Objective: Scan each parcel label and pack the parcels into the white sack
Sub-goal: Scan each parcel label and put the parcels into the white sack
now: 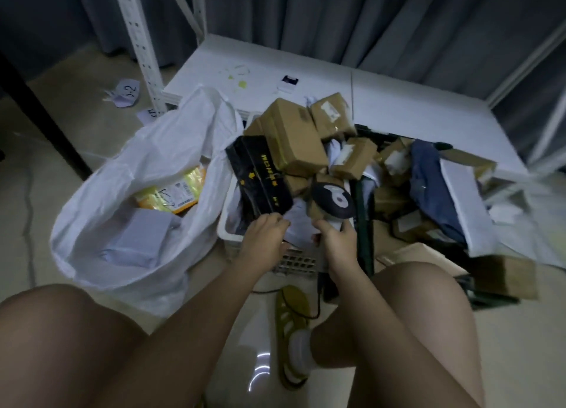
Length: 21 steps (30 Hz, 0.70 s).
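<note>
The white sack (101, 199) stands open on the floor at the left, holding a yellow parcel (171, 193) and a pale grey parcel (137, 239). To its right a white basket (232, 233) is heaped with brown cardboard parcels (294, 138). A black parcel (260, 175) with yellow print lies on the basket's left side, and my left hand (266, 233) grips its near end. My right hand (333, 236) holds the handle of a dark barcode scanner (332, 202) over a white label in the basket.
A dark green crate (367, 224) to the right holds more boxes and a blue soft parcel (428, 181). A low white platform (398, 101) lies behind, with shelf posts (144, 55) at the left. My knees and a green sandal (291, 331) fill the foreground.
</note>
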Motion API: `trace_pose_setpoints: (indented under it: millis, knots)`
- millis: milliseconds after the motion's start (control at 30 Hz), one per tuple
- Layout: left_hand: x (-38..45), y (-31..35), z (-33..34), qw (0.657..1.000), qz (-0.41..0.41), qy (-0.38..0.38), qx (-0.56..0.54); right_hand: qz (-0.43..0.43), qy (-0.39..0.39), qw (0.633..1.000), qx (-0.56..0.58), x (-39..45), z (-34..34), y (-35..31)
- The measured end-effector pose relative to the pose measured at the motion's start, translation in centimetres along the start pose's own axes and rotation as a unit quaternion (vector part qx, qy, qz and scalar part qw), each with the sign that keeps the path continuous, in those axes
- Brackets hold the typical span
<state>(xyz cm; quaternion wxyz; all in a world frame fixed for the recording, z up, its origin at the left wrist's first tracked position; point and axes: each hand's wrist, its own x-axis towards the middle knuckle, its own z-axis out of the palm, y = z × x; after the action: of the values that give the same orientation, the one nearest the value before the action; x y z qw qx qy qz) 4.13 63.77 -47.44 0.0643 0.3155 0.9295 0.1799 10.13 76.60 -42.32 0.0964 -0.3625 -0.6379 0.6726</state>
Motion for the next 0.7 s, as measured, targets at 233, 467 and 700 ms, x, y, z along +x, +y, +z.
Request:
trace_pose_setpoints:
  millis: [233, 467, 700]
  knots:
    - [4.0, 2.0, 4.1, 0.993, 0.046, -0.057, 0.098, -0.001, 0.051, 0.999, 0.001, 3.1, -4.6, -1.7]
    - [5.5, 1.6, 3.9, 0.978, 0.156, 0.016, 0.139, 0.024, 0.038, 0.999, 0.006, 4.4, -5.4, -1.8]
    - [7.0, 1.3, -4.1, 0.970, -0.033, 0.143, -0.193, -0.028, 0.048, 0.997, 0.054, 3.6, -4.5, -5.4]
